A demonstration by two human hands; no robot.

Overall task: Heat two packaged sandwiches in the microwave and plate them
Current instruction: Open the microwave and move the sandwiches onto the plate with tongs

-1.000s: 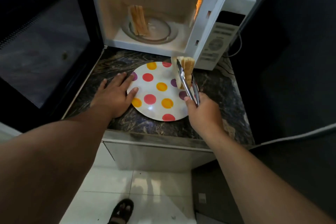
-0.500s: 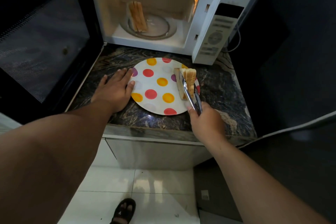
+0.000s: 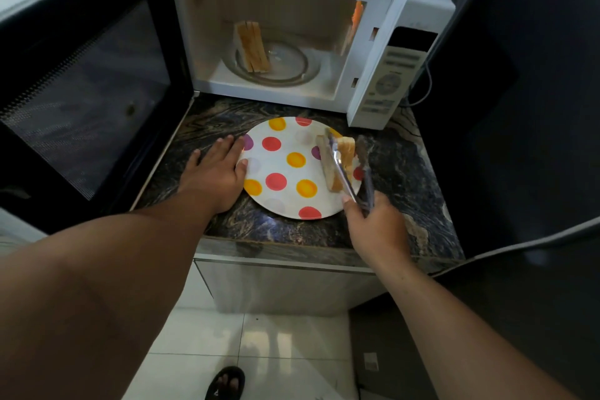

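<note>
A white plate [image 3: 285, 201] with coloured dots lies on the dark marble counter in front of the open microwave [image 3: 373, 52]. My right hand [image 3: 376, 226] grips metal tongs [image 3: 349, 172] whose arms straddle a sandwich [image 3: 328, 162] standing on edge at the plate's right side. My left hand [image 3: 216, 172] rests flat on the counter, its fingers touching the plate's left rim. A second sandwich [image 3: 253, 45] stands upright on the glass turntable inside the microwave.
The microwave door [image 3: 81, 88] hangs open to the left, over the counter's left edge. The control panel [image 3: 393, 81] and a cable are at the right. A dark surface lies to the right of the counter [image 3: 409, 172]. White floor tiles and a sandalled foot [image 3: 225, 383] are below.
My right hand has lowered the sandwich in the tongs from above the plate's far right rim down onto the plate. My left hand has stayed at the plate's left rim.
</note>
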